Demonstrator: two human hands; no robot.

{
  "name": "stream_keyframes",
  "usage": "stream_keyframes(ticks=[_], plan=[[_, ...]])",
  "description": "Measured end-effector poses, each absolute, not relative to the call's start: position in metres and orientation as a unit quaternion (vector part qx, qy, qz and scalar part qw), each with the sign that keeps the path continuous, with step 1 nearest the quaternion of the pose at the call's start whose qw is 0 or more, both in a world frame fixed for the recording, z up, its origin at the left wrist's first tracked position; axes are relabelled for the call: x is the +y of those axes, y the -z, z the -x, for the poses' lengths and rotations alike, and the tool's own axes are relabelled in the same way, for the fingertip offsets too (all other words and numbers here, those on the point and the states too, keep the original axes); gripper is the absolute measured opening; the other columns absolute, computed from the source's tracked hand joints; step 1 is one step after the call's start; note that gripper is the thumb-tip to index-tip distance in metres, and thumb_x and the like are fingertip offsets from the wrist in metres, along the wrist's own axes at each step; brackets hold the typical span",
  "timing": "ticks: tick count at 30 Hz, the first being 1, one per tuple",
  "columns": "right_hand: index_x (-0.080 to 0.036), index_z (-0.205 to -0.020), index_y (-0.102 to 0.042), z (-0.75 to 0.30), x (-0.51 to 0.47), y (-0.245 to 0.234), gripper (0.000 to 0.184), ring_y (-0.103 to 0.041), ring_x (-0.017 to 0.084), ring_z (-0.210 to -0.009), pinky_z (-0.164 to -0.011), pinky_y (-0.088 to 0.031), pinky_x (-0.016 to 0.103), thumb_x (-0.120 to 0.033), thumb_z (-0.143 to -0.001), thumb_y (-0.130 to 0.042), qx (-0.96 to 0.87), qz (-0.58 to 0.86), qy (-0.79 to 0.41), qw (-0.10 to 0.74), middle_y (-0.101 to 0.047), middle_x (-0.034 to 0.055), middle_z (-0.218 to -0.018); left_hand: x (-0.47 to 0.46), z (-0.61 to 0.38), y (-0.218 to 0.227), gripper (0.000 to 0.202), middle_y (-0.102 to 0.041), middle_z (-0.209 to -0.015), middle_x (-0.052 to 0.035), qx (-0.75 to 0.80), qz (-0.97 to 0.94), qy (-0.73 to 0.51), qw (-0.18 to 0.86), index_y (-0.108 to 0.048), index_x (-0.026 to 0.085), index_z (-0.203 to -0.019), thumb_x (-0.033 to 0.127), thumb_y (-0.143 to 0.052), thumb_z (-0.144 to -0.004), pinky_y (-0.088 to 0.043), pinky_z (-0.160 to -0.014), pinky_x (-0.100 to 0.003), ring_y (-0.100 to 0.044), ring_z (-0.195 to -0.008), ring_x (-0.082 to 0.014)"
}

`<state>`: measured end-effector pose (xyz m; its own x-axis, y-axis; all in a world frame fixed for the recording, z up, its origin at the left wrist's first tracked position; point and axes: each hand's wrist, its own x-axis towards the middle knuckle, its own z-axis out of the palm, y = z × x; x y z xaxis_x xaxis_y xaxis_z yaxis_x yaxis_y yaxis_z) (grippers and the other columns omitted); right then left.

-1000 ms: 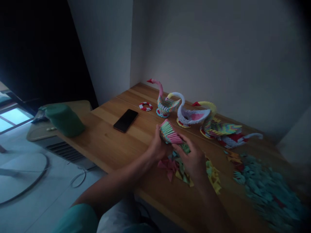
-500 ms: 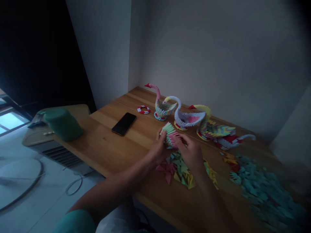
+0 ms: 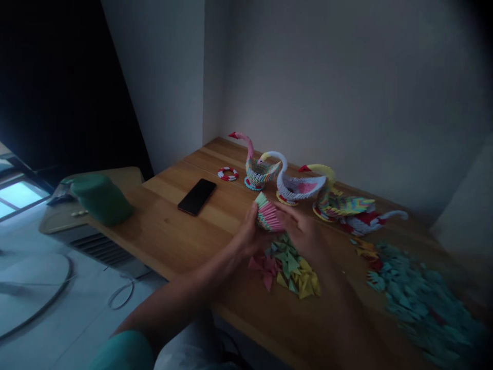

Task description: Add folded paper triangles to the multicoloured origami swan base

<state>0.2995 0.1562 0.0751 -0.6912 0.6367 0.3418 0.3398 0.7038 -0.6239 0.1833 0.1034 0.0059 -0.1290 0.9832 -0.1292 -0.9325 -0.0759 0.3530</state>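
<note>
Both my hands are closed around a small ribbed piece of folded-paper modules [image 3: 268, 215], pink and pale green, raised above the table. My left hand [image 3: 250, 228] grips its left side and underside. On its right side, my right hand [image 3: 302, 228] has its fingers pressed to the edge; the fingertips are partly hidden. Below the hands lie loose folded-paper triangles: pink ones [image 3: 265, 268], green ones [image 3: 287, 257] and yellow ones [image 3: 306, 280].
Behind stand paper swans: a pink-necked one [image 3: 256, 169], a white one [image 3: 295, 185], a yellow-necked one [image 3: 339, 200]. A red-and-white paper ring [image 3: 228, 174], a phone [image 3: 197, 197] and a green bag [image 3: 102, 199] are leftward. A teal paper pile [image 3: 419, 293] spreads right.
The paper piece has turned in my hands, so more of its pink side shows. My right hand has shifted slightly right; my left hand stays on the piece.
</note>
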Motion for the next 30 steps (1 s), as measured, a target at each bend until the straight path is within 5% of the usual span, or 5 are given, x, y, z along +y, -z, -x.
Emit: stream_keyframes(ticks=[5,16,21,25,30], plan=[[-0.02,-0.117,-0.067,-0.314,0.159,-0.074,0.048,-0.061,0.029,-0.111,-0.096,-0.045,0.041,-0.056,-0.088,-0.054,-0.905,0.217,-0.239,0.278,-0.069,0.0111,-0.118,0.098,-0.178,-0.014,0.058,-0.07,-0.096,-0.0114,0.171,-0.07,-0.695,0.695,-0.064,0.012,-0.109,0.06,-0.033,-0.095,-0.052,-0.088,-0.038,-0.067,-0.088,-0.0219],[-0.022,-0.06,-0.054,-0.31,0.159,-0.07,0.048,-0.054,0.018,-0.058,-0.056,-0.039,0.029,-0.055,-0.092,-0.041,-0.898,0.298,-0.209,0.248,-0.056,0.0008,-0.057,0.098,-0.185,-0.01,0.048,-0.07,-0.099,-0.013,0.192,-0.056,-0.663,0.721,-0.065,0.014,-0.1,0.057,-0.045,-0.092,-0.051,-0.093,-0.042,-0.065,-0.103,-0.0257],[-0.02,-0.079,-0.069,-0.301,0.159,-0.065,0.04,-0.062,0.021,-0.068,-0.063,-0.045,0.031,-0.049,-0.092,-0.044,-0.898,0.291,-0.222,0.244,-0.069,0.0036,-0.072,0.099,-0.179,-0.01,0.052,-0.07,-0.093,-0.0117,0.195,-0.062,-0.67,0.714,-0.065,0.014,-0.103,0.06,-0.047,-0.09,-0.053,-0.088,-0.04,-0.066,-0.091,-0.0237],[-0.019,-0.116,-0.067,-0.308,0.146,-0.073,0.041,-0.064,0.025,-0.105,-0.092,-0.046,0.038,-0.046,-0.094,-0.046,-0.868,0.263,-0.262,0.33,-0.07,0.0094,-0.115,0.098,-0.164,-0.018,0.045,-0.07,-0.092,-0.0093,0.186,-0.066,-0.727,0.658,-0.064,0.014,-0.103,0.052,-0.039,-0.096,-0.054,-0.085,-0.038,-0.066,-0.084,-0.02],[-0.023,-0.106,-0.071,-0.338,0.142,-0.068,0.033,-0.067,0.025,-0.101,-0.088,-0.049,0.038,-0.043,-0.092,-0.049,-0.852,0.328,-0.244,0.326,-0.074,0.0058,-0.107,0.096,-0.148,-0.026,0.043,-0.069,-0.101,-0.0099,0.191,-0.072,-0.777,0.596,-0.061,0.016,-0.111,0.05,-0.042,-0.095,-0.054,-0.084,-0.041,-0.067,-0.089,-0.023]])
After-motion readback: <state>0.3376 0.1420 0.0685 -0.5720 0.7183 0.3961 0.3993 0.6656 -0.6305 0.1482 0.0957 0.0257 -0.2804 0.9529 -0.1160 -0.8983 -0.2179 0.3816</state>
